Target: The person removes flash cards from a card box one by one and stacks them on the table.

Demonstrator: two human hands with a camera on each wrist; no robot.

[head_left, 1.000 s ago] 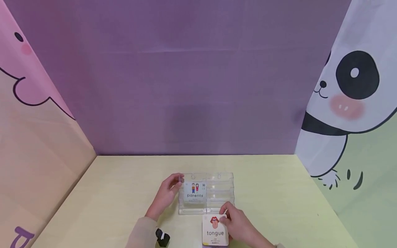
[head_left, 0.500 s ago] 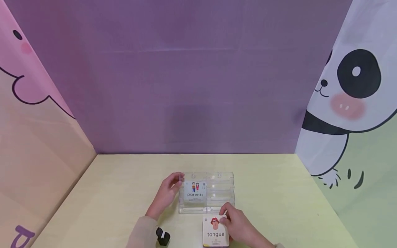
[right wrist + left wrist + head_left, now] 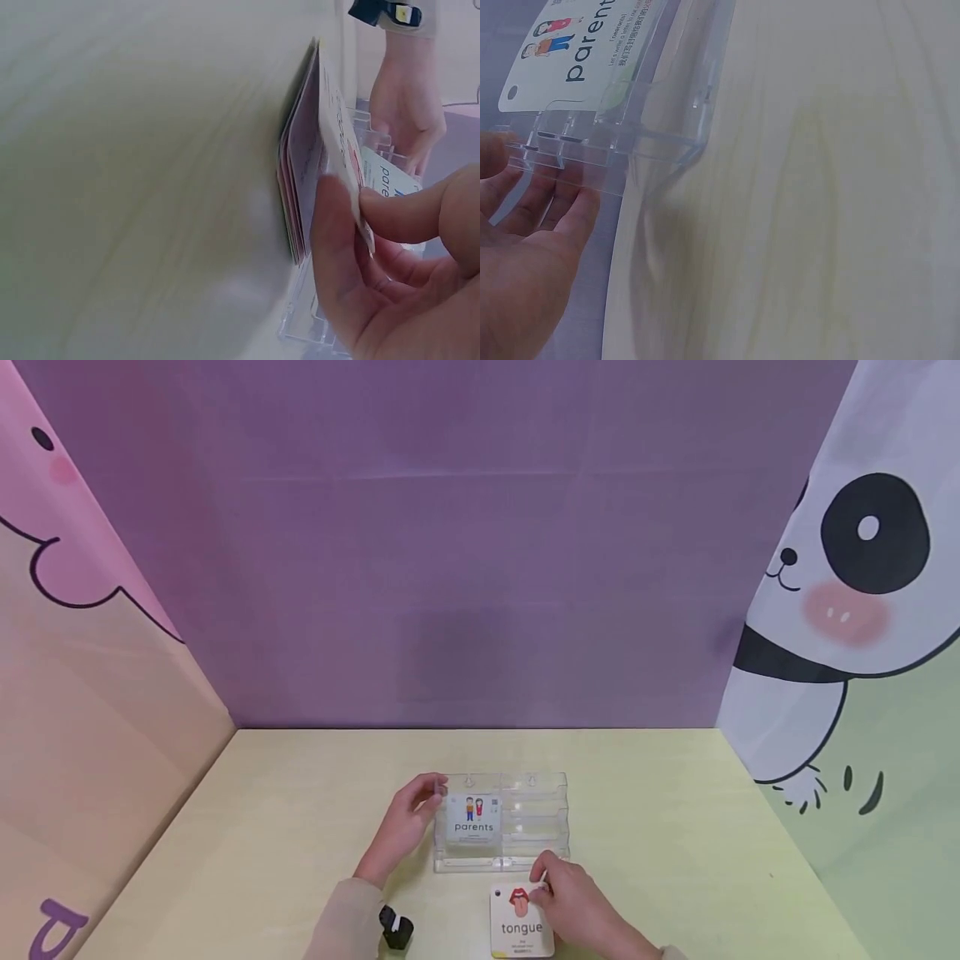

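Observation:
A clear plastic card rack (image 3: 534, 828) with tiered pockets is on the table. In its left column is a card reading "parents" (image 3: 473, 820). My left hand (image 3: 405, 827) grips the rack's upper left edge; in the left wrist view, its thumb is above the edge and its fingers are beneath. In front of the rack, my right hand (image 3: 573, 902) pinches a white "tongue" card (image 3: 521, 922) near its upper right corner, between thumb and fingers. Seen from the right wrist, that card is tilted away from a stack of cards (image 3: 294, 176); whether their lower edges touch is unclear.
A small black object (image 3: 396, 930) with a white mark is by the left sleeve. Pale wood-grain tabletop (image 3: 660, 827) surrounds the rack. A purple backdrop (image 3: 480, 568) closes off the far side, with printed cartoon panels at left and right.
Both hands keep almost the same hold and place. The purple edge that showed under the tongue card is now nearly out of sight. The head view has shifted slightly.

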